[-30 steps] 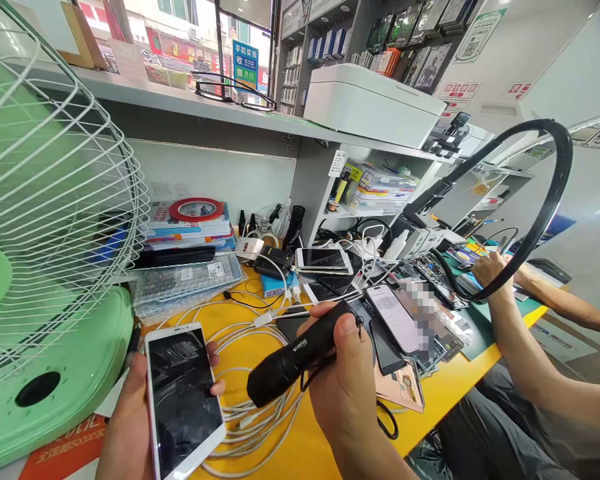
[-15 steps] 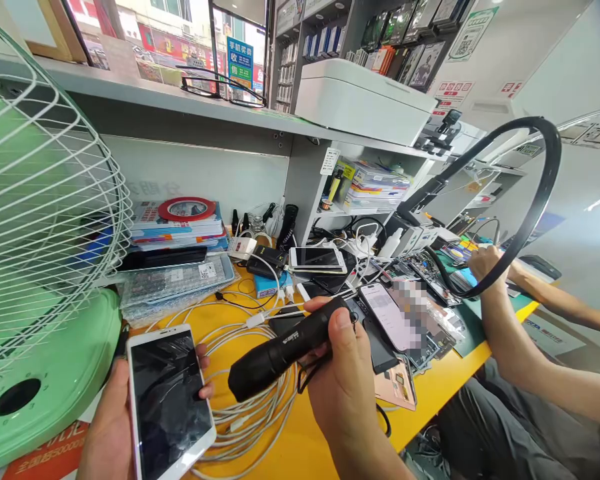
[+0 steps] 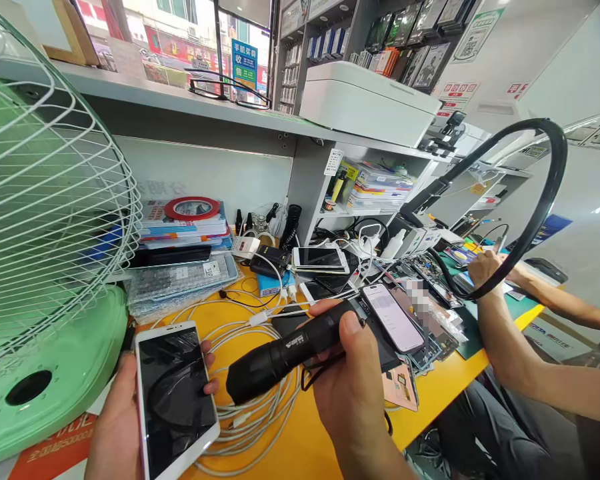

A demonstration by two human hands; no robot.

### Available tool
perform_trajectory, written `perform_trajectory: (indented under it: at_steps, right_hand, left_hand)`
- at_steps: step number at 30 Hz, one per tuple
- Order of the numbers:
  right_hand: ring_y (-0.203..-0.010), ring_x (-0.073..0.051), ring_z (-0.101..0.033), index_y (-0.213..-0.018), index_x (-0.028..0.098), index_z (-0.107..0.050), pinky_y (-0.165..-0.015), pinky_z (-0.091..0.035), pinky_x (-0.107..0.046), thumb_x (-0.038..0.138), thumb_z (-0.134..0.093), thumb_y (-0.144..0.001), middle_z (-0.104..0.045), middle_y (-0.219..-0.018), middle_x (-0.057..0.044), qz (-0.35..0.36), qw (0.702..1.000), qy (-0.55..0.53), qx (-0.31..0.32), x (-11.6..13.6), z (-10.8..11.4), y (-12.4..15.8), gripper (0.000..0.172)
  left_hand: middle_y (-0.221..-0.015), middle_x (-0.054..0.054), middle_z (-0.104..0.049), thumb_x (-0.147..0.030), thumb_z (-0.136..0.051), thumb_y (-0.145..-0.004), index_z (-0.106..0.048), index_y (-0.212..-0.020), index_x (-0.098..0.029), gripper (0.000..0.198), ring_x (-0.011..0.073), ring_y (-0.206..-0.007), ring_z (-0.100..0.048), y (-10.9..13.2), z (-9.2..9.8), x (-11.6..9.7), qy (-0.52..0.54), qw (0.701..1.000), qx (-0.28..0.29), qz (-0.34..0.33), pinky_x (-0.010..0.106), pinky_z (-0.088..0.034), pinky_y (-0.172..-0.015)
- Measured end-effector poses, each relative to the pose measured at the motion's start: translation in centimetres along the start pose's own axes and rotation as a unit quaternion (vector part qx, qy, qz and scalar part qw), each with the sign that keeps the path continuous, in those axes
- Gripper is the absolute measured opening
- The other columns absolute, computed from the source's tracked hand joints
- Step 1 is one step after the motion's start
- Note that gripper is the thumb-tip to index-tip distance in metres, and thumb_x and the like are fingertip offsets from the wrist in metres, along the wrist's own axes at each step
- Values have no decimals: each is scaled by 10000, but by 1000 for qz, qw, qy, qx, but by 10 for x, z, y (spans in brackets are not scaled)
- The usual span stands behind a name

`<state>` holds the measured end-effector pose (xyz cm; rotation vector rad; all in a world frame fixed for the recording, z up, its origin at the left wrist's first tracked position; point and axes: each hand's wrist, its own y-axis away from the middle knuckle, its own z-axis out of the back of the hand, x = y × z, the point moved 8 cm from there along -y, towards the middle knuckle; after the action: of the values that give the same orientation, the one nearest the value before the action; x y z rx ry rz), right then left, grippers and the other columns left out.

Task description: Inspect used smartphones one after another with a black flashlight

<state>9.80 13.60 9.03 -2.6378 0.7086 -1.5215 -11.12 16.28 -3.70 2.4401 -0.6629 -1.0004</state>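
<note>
My left hand (image 3: 115, 423) is wrapped around a white-framed smartphone (image 3: 176, 393), its dark, reflective screen facing up and its fingertips showing at the right edge. In my right hand (image 3: 353, 387) is a black flashlight (image 3: 285, 353), with the wide head pointing left and down toward the phone. My right thumb lies on the flashlight's tail end, and a thin black wrist strap (image 3: 320, 373) hangs below it. Flashlight and phone are apart. Coiled white cables (image 3: 260, 437) lie on the yellow table (image 3: 315, 453) beneath and between both hands.
At left stands a green fan (image 3: 55, 393) with a white wire guard. Phones, including one with a lit screen (image 3: 393, 317), and loose parts crowd the table. A black flexible arm (image 3: 550, 180) arches at right, near a co-worker's hand (image 3: 485, 270). Behind stands a shelf (image 3: 300, 193).
The view has shifted slightly, so most things sit a little further right. Both hands keep their hold on the phone and the flashlight.
</note>
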Motion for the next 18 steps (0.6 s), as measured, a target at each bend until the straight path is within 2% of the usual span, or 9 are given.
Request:
perform_trajectory:
  at_steps: [4, 7, 11, 14, 16, 18]
  right_hand:
    - [-593, -43, -420, -923, 180, -670, -540, -372, -82, 529, -624, -928, -474, -707, -19, 1, 1000, 4, 6, 2, -1, 1, 352]
    - [-635, -68, -471, -919, 183, -655, -555, -392, -102, 548, -623, -917, -526, -763, -36, -3, 1000, 17, 1, 3, 0, 2, 367]
    - [-626, -88, -473, -902, 168, -644, -549, -394, -130, 589, -617, -897, -526, -741, -43, -6, 999, 44, -10, 3, 3, 1, 422]
    - [-630, -87, -468, -903, 161, -644, -552, -390, -130, 583, -621, -898, -527, -738, -42, 0, 999, 45, -9, 3, 3, 1, 423]
    - [-635, -86, -471, -913, 161, -645, -552, -386, -127, 573, -618, -908, -535, -745, -43, 5, 999, 43, -10, 3, 2, 1, 413]
    - [-643, -88, -478, -915, 162, -646, -554, -384, -127, 571, -614, -914, -545, -757, -46, 8, 999, 45, -14, 4, 2, 1, 410]
  left_hand:
    - [-1061, 59, -755, -569, -454, -861, -593, -1242, -335, 468, 322, -796, -704, 2, -1, -1, -1, 1000, -23, -7, 511, -614, -663]
    - [-1042, 72, -755, -555, -450, -866, -607, -1230, -309, 467, 312, -789, -690, 1, 2, 0, -3, 999, -38, -5, 491, -618, -658]
    - [-935, 91, -745, -608, -453, -850, -623, -1203, -275, 514, 294, -758, -656, 3, -1, 3, 9, 999, -38, 21, 455, -615, -623]
    - [-862, 89, -687, -561, -354, -912, -602, -1240, -230, 528, 240, -700, -606, 6, -11, -4, 40, 998, -39, -18, 383, -592, -557]
    - [-840, 74, -627, -569, -467, -877, -595, -1253, -188, 550, 201, -669, -557, 9, -18, -10, 56, 997, -27, -48, 335, -572, -537]
    - [-847, 48, -574, -573, -774, -638, -602, -1242, -169, 747, 174, -661, -514, 9, -23, -10, 58, 997, -7, -45, 315, -565, -537]
